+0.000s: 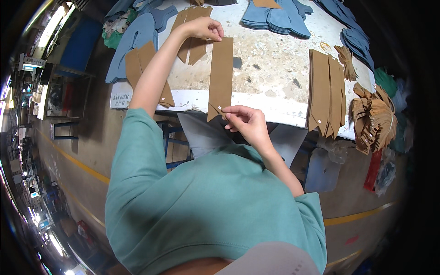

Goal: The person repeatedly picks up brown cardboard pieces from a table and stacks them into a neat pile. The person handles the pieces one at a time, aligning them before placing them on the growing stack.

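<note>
A long brown strip of cut material (222,68) lies across the near edge of the table, its notched lower end hanging past the edge. At its far end my left hand (204,28) is closed, fingertips pinching the top edge. My right hand (249,124) pinches the pointed lower corner between thumb and forefinger, next to a small white sticker (219,108). Left of the strip are more brown pieces (198,49), with another brown stack (142,64) partly behind my left forearm. To the right, a neat pile of similar brown strips (319,87) reaches over the table edge.
Blue cut pieces lie in stacks at the far left (137,34) and far middle (275,18), and more blue pieces (355,43) at the far right. Tied brown bundles (373,117) crowd the table's right corner. Rubber bands (325,46) rest on the worn white tabletop (270,68).
</note>
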Demonstrator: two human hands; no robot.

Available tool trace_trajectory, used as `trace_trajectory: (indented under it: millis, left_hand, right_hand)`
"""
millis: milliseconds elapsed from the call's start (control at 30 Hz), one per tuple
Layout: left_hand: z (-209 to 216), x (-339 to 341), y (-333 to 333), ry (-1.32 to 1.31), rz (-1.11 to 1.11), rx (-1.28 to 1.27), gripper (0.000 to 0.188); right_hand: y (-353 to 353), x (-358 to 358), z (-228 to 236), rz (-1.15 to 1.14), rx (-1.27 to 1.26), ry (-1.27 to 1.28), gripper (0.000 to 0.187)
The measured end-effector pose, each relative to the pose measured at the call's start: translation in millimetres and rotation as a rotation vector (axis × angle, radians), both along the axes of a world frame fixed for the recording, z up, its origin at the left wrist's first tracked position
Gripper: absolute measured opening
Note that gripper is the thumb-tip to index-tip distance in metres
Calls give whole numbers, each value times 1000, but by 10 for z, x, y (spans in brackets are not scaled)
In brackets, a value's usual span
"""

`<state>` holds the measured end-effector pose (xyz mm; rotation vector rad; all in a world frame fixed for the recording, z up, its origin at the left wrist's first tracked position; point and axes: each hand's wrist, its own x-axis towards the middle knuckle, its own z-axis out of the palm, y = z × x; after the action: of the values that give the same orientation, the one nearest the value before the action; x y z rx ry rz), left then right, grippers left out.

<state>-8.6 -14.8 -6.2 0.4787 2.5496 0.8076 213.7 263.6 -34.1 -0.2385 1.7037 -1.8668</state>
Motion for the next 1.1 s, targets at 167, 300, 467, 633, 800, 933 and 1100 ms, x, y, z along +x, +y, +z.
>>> trace_trajectory:
  millis: [167, 300, 467, 633, 800, 933, 1100]
  left_hand:
    - [1, 45, 51, 92, -18, 3, 23]
    - [107, 131, 178, 75, -64, -164, 23]
    - [533, 363, 441, -11, -167, 137, 23]
    - [1064, 479, 732, 92, -299, 458, 20]
    - [1022, 133, 1137, 206, -33, 564, 27]
    - [631, -226, 1668, 67, -110, 604, 27]
    - [180, -526, 2435, -65, -61, 511, 26]
  right_hand:
    - [61, -40, 50, 20, 131, 75, 18]
    - [108, -219, -19, -145, 216, 281, 25]
    - [-132, -663, -183, -358, -52, 536, 53]
    - [-144, -684, -140, -139, -476, 228, 54]
    - [455, -336, 64, -401, -225, 350, 58]
    - [936, -187, 154, -722, -159, 493, 53]
    - [1395, -86, 137, -789, 167, 376, 26]
